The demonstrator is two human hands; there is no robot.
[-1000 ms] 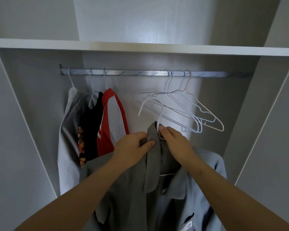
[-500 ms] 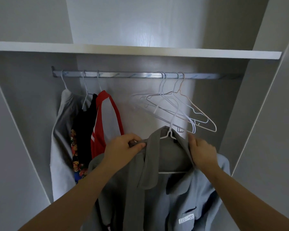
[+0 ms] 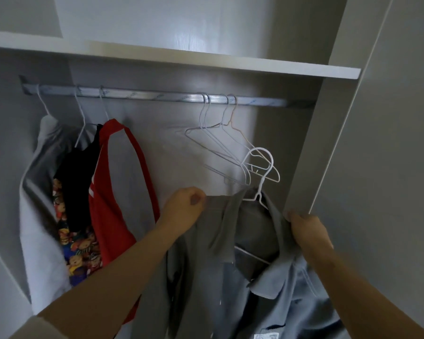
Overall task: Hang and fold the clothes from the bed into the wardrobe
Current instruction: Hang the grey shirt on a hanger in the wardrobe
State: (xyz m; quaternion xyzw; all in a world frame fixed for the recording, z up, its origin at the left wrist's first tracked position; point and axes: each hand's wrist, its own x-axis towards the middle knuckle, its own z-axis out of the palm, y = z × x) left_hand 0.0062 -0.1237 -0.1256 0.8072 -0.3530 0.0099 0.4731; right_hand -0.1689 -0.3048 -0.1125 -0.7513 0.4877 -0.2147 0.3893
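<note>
A grey collared shirt is draped over a white wire hanger, whose hook sticks up below the metal rail. My left hand grips the shirt's left shoulder. At the shirt's right shoulder, my right hand pinches the collar edge. The hook is free of the rail, and the shirt hangs between my hands in front of the wardrobe's right half.
Several empty wire hangers hang on the rail's right part. On the left hang a light grey garment, a black top over a cartoon print and a red and grey shirt. A white shelf runs above; a wardrobe side panel stands right.
My right hand left the hanger neck and went out to the shirt's right shoulder. The shirt on its hanger rose and shifted right; the view tilted.
</note>
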